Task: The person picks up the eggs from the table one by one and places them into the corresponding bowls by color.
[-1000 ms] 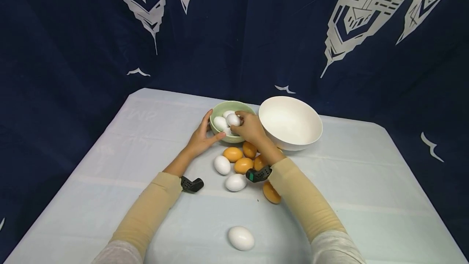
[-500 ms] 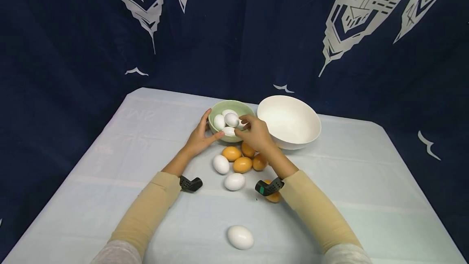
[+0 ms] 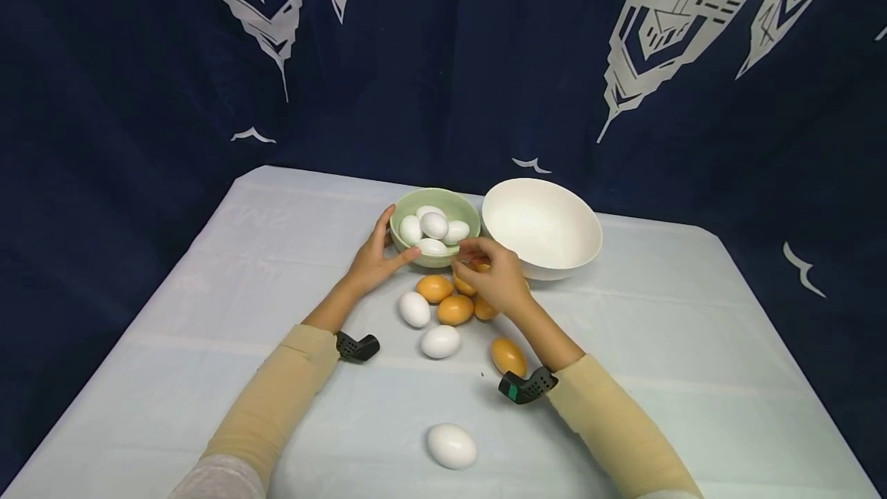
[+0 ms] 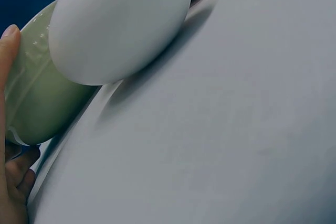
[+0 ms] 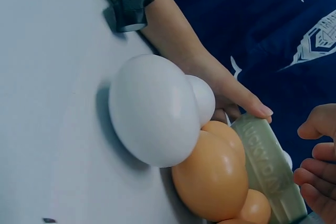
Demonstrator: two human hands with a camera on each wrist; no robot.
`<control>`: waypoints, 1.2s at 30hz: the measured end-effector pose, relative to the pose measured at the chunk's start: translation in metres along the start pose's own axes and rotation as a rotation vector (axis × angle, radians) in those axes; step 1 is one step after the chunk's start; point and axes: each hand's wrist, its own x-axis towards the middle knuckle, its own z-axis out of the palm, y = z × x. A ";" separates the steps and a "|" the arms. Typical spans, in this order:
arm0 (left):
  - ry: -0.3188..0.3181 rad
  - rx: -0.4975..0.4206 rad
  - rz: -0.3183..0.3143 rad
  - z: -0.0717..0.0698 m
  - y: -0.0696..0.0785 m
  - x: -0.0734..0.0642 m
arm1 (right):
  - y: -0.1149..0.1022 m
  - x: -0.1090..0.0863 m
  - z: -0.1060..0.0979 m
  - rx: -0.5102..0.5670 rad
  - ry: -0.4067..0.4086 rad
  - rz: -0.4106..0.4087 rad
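Observation:
My left hand (image 3: 370, 264) holds the small green bowl (image 3: 441, 260) at its left side, thumb on the front wall near the rim. Several white eggs lie heaped in it, one egg (image 3: 434, 225) on top. My right hand (image 3: 503, 277), fingers loosely curled and holding nothing, hovers just off the bowl's front right, over a cluster of brown eggs (image 3: 455, 309) that it partly hides. In the right wrist view, its fingers (image 5: 317, 174) are apart from the green bowl (image 5: 262, 156). The left wrist view shows a white egg (image 4: 121, 24) in front of the bowl.
A larger white bowl (image 3: 540, 226) stands right of the green one. Two white eggs (image 3: 414, 309) lie before the brown cluster. A lone brown egg (image 3: 509, 356) is near the right wrist, and a white egg (image 3: 451, 446) lies close to the front.
The right hand has let go of a white egg in the green bowl and drawn back toward the front right. The left hand still holds the bowl.

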 end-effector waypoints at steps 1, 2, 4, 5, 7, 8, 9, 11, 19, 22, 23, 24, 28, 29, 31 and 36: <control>0.001 0.001 -0.002 0.000 0.000 0.000 | 0.001 -0.002 0.000 -0.005 -0.001 0.001; 0.000 0.002 -0.001 0.000 0.000 0.000 | 0.001 -0.004 0.000 -0.008 -0.002 0.001; -0.001 0.006 -0.004 0.000 -0.001 0.000 | 0.004 -0.008 0.001 -0.009 -0.005 -0.013; -0.001 0.005 -0.005 0.000 -0.001 0.000 | 0.004 -0.010 0.002 -0.006 -0.007 -0.024; 0.000 0.006 -0.011 0.001 -0.001 0.001 | 0.005 -0.013 0.003 0.012 -0.008 -0.049; 0.000 0.006 -0.013 0.000 -0.001 0.001 | 0.006 -0.015 0.003 0.020 -0.011 -0.067; 0.000 0.006 -0.013 0.000 -0.001 0.001 | 0.006 -0.017 0.003 0.028 -0.014 -0.077; 0.001 0.007 -0.014 0.000 -0.001 0.001 | 0.005 -0.022 0.004 0.040 -0.021 -0.089; 0.003 0.008 -0.019 0.000 0.000 0.001 | 0.007 -0.040 0.005 0.064 -0.043 -0.021; 0.001 0.008 -0.019 0.001 -0.001 0.001 | 0.007 -0.046 0.006 0.078 -0.060 -0.015; 0.001 0.007 -0.017 0.001 -0.001 0.001 | 0.007 -0.048 0.006 0.083 -0.065 -0.016; 0.000 0.008 -0.016 0.001 -0.001 0.001 | 0.006 -0.050 0.006 0.089 -0.070 -0.018; 0.001 0.010 -0.012 0.001 -0.001 0.002 | 0.008 -0.058 0.005 0.108 -0.079 -0.035; 0.001 0.009 -0.011 0.001 -0.001 0.002 | 0.008 -0.060 0.005 0.115 -0.081 -0.042; 0.001 0.010 -0.009 0.001 -0.001 0.002 | 0.008 -0.063 0.004 0.115 -0.087 -0.059; 0.004 0.010 -0.011 0.001 -0.001 0.001 | 0.008 -0.070 0.002 0.107 -0.111 -0.108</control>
